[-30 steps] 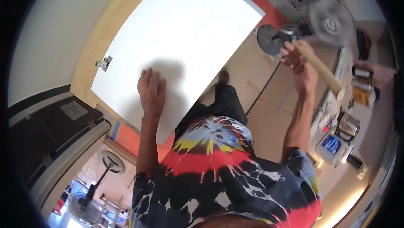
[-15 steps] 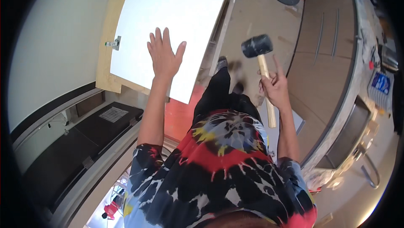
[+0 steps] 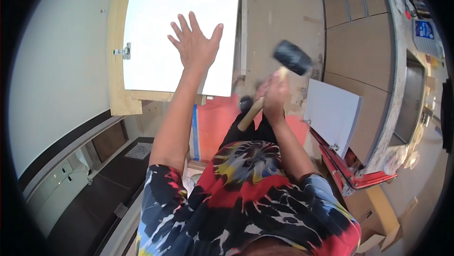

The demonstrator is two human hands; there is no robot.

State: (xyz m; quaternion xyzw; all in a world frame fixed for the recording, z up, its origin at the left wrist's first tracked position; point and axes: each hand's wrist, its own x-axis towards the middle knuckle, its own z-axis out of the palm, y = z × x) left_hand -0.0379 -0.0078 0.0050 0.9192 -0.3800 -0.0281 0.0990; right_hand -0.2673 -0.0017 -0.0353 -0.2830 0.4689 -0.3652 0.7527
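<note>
My left hand point(image 3: 196, 45) lies on a white cabinet door point(image 3: 156, 69), its fingers spread and holding nothing. A metal hinge point(image 3: 126, 51) sits at the door's left edge, over a pale wooden frame point(image 3: 116, 74). To the right of the door, my right hand point(image 3: 275, 96) is closed round the wooden handle of a rubber mallet point(image 3: 292, 58). The mallet's black head is blurred by motion and tilts to the right, apart from the door. Its handle end points down toward my lap.
On the right, a white door point(image 3: 332, 109) with hinges stands open from a brown-covered cabinet run point(image 3: 357, 52). A sink point(image 3: 410, 100) is set in the counter there. Red sheeting point(image 3: 215, 126) covers part of the floor. A cardboard box point(image 3: 378, 218) is at the lower right.
My right hand has moved left with the mallet, and the mallet's head now leans to the right. My left hand has shifted slightly up and right on the door. The whole view has turned.
</note>
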